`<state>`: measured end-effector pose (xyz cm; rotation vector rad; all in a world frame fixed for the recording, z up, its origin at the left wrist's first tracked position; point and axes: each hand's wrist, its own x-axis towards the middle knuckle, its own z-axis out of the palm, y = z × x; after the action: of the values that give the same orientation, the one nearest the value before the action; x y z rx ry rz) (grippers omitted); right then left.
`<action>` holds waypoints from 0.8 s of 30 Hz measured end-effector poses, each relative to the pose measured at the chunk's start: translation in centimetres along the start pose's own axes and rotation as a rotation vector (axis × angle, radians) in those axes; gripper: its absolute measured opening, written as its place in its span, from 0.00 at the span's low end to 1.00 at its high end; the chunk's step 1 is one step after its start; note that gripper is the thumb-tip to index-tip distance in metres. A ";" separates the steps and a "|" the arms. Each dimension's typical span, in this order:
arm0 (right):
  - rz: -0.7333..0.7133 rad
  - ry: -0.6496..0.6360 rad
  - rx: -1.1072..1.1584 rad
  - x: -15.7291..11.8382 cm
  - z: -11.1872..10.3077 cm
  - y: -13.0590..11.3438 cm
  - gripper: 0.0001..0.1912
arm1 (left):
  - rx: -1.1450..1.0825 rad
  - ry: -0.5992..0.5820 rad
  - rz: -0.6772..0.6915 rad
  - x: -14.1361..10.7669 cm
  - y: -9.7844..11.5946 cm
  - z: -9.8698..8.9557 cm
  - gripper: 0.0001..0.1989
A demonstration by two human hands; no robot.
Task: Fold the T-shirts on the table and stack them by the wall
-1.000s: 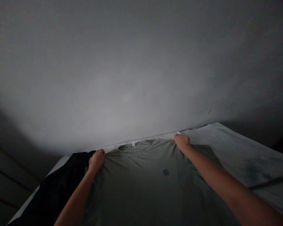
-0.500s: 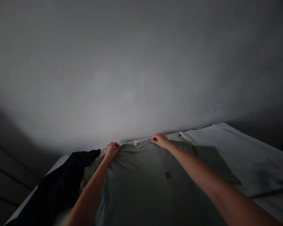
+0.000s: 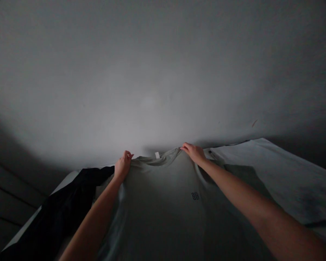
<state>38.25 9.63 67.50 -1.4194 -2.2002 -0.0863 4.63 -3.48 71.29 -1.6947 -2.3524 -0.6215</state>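
Note:
A grey-green T-shirt [image 3: 163,199] spreads out in front of me, its neckline at the far end. A small dark square logo [image 3: 195,196] marks its chest, and a white label [image 3: 157,155] stands up inside the collar. My left hand [image 3: 123,165] pinches the shirt at the left of the neckline. On the right side of the collar, my right hand [image 3: 193,152] grips the fabric between thumb and fingers. The top of the shirt is lifted between both hands. Its lower end falls outside the view.
A black garment [image 3: 67,203] lies along the left. White cloth with dark smudges [image 3: 288,181] covers the right side. Behind everything rises a plain grey wall [image 3: 152,79]. Dark horizontal slats or panels [image 3: 13,203] stand at the far left. The light is dim.
Both hands have risen a little and moved slightly apart, pulling the shirt's neckline up. The collar, flat against the bed-like surface before, now shows its curved opening.

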 end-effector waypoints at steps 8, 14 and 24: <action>-0.011 -0.131 -0.017 0.7 3.0 -0.3 0.12 | 0.353 -0.195 0.082 0.7 -0.4 2.1 0.18; -0.012 -0.165 0.085 0.9 2.8 1.0 0.14 | 0.338 -0.302 0.079 1.3 -3.3 1.0 0.20; -0.043 -0.263 0.199 1.7 1.0 -1.2 0.11 | -0.006 -0.374 -0.002 3.6 -0.8 2.1 0.24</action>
<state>36.33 10.82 67.64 -1.3346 -2.3724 0.3135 2.86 0.33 70.59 -1.9550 -2.5946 -0.3331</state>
